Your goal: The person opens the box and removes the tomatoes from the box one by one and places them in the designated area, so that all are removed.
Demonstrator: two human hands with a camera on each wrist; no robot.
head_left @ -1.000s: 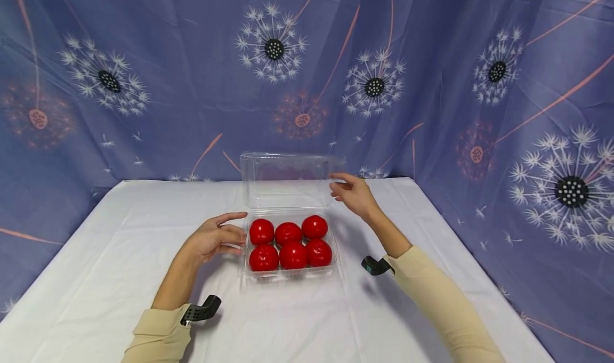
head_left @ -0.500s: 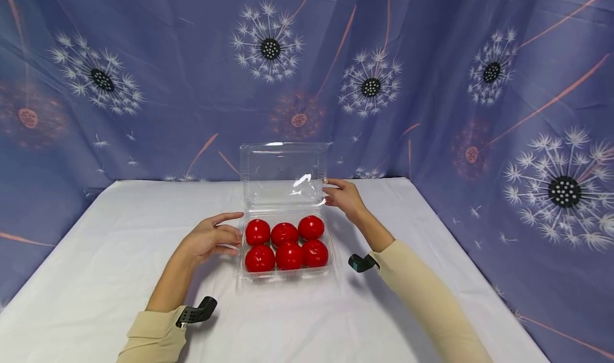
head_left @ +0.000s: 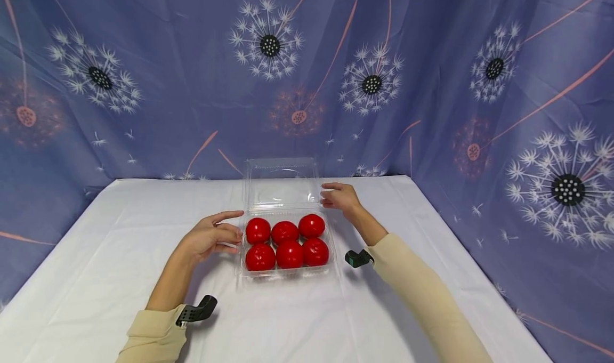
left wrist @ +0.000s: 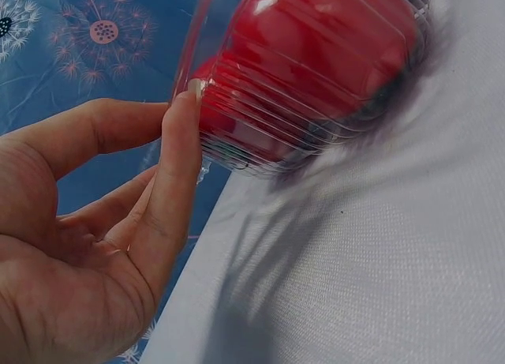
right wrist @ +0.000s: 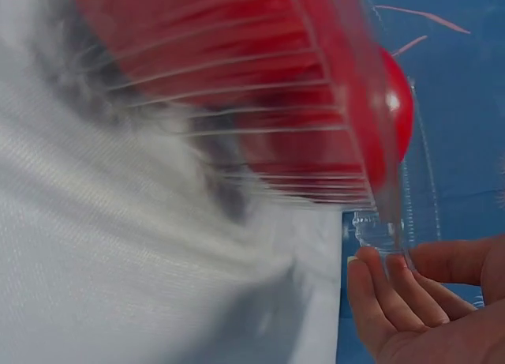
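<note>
A clear plastic clamshell container stands on the white cloth, holding several shiny red tomatoes in two rows. Its hinged lid is raised at the far side and leans back. At the container's left wall is my left hand; the left wrist view shows thumb and a finger pinching the rim. My right hand is at the lid's right edge, and in the right wrist view its thumb and fingertips pinch that clear edge. The tomatoes sit below both hands' grip, untouched.
A white cloth covers the table. Behind and to the right hangs a blue curtain with dandelion prints, close to the table's far edge. A black wrist camera sits on the left forearm, another black camera on the right.
The right hand has moved a little left and down to the lid's edge. The lid swung up, then tipped back away. The left hand has stayed at the container's side.
</note>
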